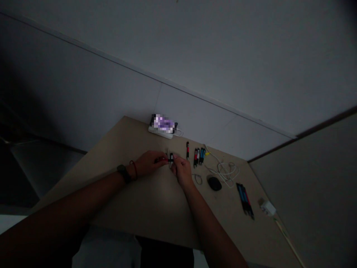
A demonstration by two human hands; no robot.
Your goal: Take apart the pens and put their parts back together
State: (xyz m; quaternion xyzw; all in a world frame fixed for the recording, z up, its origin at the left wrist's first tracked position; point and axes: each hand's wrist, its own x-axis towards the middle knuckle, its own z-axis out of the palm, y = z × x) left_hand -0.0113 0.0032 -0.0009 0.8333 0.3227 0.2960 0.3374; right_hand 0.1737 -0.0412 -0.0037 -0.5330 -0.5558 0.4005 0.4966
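Note:
My left hand (149, 162) and my right hand (182, 169) meet over the middle of a beige table (145, 201). Together they pinch a small black and red marker (167, 159) held crosswise between the fingertips. Both hands are closed around it. A black marker (171, 156) lies just behind the fingers. My left wrist carries a dark watch (123, 173) and a red band. The scene is dim and fine detail is hard to make out.
To the right lie a red marker (187, 150) and several markers (199, 155) in a row. Farther right are a white coiled cable (227, 172), a black mouse (214, 183), more pens (245, 201) and a white charger (267, 207). A white power strip (161, 132) sits by the wall.

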